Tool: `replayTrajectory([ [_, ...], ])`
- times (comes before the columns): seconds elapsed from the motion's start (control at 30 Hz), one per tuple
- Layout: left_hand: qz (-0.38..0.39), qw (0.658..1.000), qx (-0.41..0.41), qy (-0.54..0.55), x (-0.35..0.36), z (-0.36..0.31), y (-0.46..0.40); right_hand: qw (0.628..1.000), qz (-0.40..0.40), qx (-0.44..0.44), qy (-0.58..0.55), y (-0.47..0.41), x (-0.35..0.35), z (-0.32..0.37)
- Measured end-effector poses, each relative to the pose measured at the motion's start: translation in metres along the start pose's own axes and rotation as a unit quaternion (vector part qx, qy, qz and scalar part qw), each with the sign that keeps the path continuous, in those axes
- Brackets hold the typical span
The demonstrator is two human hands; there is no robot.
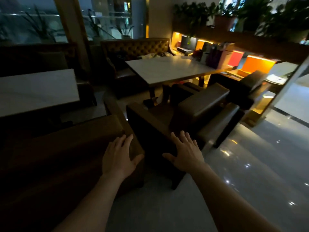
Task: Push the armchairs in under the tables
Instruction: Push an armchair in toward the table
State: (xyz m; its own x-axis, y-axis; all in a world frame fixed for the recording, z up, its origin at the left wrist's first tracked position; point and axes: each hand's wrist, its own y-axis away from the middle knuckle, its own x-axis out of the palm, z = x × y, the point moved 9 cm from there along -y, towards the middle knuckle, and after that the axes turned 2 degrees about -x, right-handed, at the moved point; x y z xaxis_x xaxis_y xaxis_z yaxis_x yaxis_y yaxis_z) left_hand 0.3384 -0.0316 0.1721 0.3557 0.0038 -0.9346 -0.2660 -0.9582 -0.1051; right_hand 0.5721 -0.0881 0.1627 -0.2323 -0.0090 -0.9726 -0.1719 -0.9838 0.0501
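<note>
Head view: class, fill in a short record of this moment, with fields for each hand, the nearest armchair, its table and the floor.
left hand: open, fingers straight, over the corner of the brown sofa back
right hand: open, fingers spread, at the back of the nearest armchair
nearest armchair: dark, turned askew to the white table, not yet under it
second armchair: beside it, nearer the table
floor: glossy, reflecting lights

Dim room: glossy grey tiled floor [250, 173], dark glass windows [33, 19], tufted brown leather bench [135, 46], orange-lit wooden shelving [255, 63], potted green plants [225, 15] above.
</note>
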Motion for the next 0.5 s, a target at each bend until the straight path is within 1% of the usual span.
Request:
replayTrajectory([
  [0.07,0.003,1.000,0.024,0.005,0.017,-0.054,-0.009,1.000,-0.013,0.020,0.000,0.007,-0.021,-0.051],
  [0.17,0.015,0.998,0.051,0.016,0.046,-0.117,-0.027,0.999,-0.025,0.043,0.004,0.010,-0.041,-0.113],
  [0.27,0.037,0.997,0.061,0.026,0.083,-0.166,-0.048,0.997,-0.033,0.063,0.003,0.010,-0.048,-0.168],
  [0.37,0.053,0.995,0.077,0.042,0.122,-0.212,-0.071,0.997,-0.021,0.076,0.016,0.001,-0.043,-0.224],
  [0.5,0.074,0.992,0.077,0.067,0.176,-0.261,-0.115,0.995,0.002,0.088,0.050,-0.041,-0.036,-0.296],
])
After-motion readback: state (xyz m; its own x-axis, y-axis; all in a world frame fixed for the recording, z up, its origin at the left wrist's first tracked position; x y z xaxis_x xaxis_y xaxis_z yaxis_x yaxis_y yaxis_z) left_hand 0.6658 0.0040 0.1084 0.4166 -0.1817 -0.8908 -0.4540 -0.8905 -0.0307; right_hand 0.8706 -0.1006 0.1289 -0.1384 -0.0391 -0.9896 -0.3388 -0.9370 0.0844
